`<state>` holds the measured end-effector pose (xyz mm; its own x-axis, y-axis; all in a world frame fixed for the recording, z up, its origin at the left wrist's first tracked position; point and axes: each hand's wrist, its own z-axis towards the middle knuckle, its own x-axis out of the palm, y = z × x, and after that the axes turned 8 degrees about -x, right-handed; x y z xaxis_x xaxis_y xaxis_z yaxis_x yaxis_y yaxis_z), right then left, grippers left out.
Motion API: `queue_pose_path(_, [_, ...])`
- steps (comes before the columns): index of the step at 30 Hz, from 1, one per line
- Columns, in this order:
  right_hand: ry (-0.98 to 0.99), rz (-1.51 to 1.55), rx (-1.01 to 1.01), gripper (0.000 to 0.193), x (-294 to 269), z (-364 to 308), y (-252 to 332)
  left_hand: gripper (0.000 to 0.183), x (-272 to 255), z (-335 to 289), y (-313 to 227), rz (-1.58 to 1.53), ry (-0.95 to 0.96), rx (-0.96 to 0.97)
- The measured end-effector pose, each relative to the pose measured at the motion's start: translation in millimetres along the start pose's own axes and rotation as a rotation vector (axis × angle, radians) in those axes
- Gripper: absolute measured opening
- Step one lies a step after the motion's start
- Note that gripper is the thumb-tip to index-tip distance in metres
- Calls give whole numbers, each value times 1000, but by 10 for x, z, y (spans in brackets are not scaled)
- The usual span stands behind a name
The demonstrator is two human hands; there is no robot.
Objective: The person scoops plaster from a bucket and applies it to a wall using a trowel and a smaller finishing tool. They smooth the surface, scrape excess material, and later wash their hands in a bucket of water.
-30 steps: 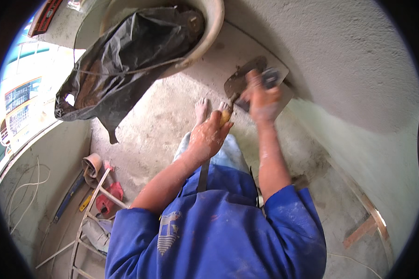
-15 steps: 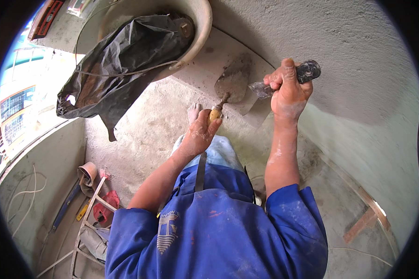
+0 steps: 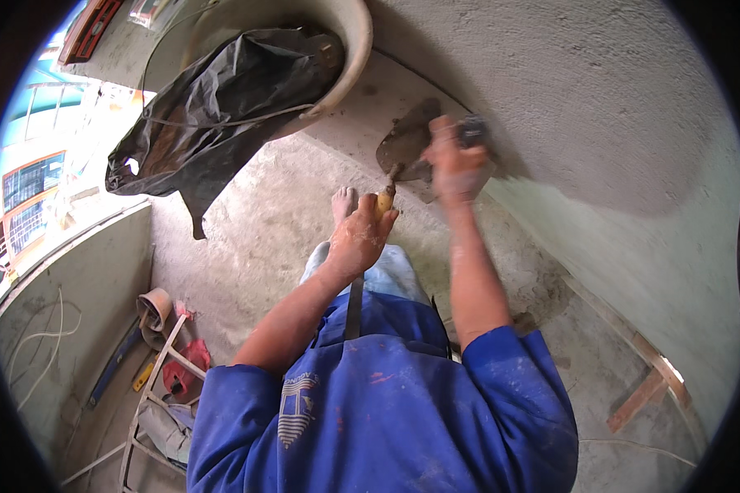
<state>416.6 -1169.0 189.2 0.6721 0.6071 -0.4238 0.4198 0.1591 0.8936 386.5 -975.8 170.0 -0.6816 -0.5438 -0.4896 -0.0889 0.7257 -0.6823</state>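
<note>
The trowel (image 3: 399, 149) is held out in front, its yellow handle clasped firmly in the left grip (image 3: 360, 240). A dark tool (image 3: 473, 130) is clamped in the blurred right grip (image 3: 455, 168), beside the trowel's blade; whether the two tools touch cannot be told. The blade is apparently being scraped or loaded, so a steady trowel and a controlled stroke are called for. The blade is broad, rounded and dull grey; the wall (image 3: 600, 90) is coarsely textured; creased black plastic (image 3: 238, 90) is draped over the round tub (image 3: 360, 57).
</note>
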Motion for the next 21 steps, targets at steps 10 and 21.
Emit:
queue_pose_path(10, [88, 847, -254, 32, -722, 87, 496, 49, -227, -66, 174, -1333, 688, -357])
queue_pose_path(21, [169, 981, 202, 40, -108, 292, 234, 53, -131, -40, 324, -884, 452, -405])
